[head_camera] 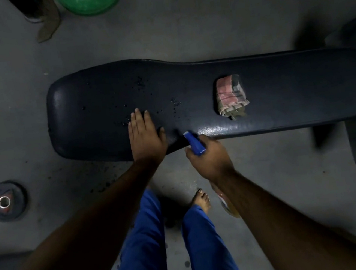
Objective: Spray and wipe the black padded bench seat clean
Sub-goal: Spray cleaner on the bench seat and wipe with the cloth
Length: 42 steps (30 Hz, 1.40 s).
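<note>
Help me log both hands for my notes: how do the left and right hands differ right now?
The left hand lies flat with straight fingers on the bench seat, while the right hand curls around a blue spray bottle. The left hand holds nothing; the right hand grips the bottle at the seat's near edge. The left hand lies among droplets; the right hand is nearer the folded cloth. Both are bare.

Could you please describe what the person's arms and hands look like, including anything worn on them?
Both forearms are bare; no sleeves, gloves, watch or rings show. The left hand and right hand are uncovered, with short fingernails on the left fingers. Below them, blue trousers are worn.
</note>
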Each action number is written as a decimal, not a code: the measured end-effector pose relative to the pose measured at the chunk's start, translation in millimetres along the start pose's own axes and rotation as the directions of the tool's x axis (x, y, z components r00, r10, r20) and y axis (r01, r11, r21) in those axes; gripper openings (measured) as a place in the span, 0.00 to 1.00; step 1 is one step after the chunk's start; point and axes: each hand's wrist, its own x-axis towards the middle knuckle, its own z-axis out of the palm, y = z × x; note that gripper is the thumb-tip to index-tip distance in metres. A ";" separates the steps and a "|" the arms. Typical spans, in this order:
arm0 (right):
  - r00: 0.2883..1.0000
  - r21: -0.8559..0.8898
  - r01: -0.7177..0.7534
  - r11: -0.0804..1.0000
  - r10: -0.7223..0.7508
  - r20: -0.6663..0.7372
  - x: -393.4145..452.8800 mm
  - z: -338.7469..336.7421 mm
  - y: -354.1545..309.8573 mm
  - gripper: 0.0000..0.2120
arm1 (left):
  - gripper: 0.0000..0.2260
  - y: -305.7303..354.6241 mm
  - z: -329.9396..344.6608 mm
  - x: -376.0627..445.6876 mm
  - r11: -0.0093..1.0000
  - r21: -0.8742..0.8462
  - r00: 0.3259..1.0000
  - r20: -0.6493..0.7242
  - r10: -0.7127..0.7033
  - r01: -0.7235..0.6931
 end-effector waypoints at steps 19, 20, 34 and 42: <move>0.991 -0.060 -0.038 0.997 0.030 -0.132 82.9 -82.6 -43.0 0.15 | 0.38 41.2 -0.1 22.7 0.978 0.206 0.969 0.246 -0.012 -0.040; 0.989 -0.069 -0.044 0.997 0.034 -0.142 84.2 -82.6 -44.2 0.15 | 0.38 41.7 0.1 22.7 0.977 0.211 0.969 0.246 -0.014 -0.040; 0.997 -0.102 0.080 0.992 -0.080 0.006 91.9 -55.7 -99.4 0.17 | 0.37 38.5 0.5 26.0 0.977 0.205 0.952 0.305 -0.006 -0.060; 0.998 0.024 0.037 0.999 -0.038 0.050 77.8 -67.4 -85.5 0.16 | 0.35 57.4 -11.6 26.5 0.979 0.202 0.949 0.310 -0.062 -0.002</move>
